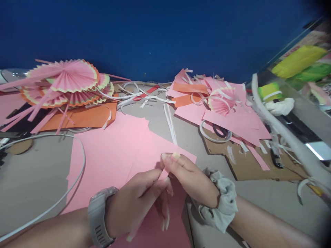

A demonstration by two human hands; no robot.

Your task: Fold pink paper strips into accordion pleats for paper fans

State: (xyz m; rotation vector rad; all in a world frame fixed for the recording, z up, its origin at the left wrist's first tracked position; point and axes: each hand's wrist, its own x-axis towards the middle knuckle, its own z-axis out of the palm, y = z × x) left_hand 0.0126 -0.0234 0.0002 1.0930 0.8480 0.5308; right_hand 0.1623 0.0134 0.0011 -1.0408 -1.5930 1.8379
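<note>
Pleated paper fans lie beyond and left of my left fingers, pressed together on a narrow pink paper strip. My right fingers, also pinched tight, hold its pale upper end. Light, even tension should prevent creasing.

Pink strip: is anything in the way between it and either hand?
Nothing visible: the left hand and the right hand both hold the pink strip directly. The pink sheets lie beneath them, and the white cord curves off to the left, away from both hands.
</note>
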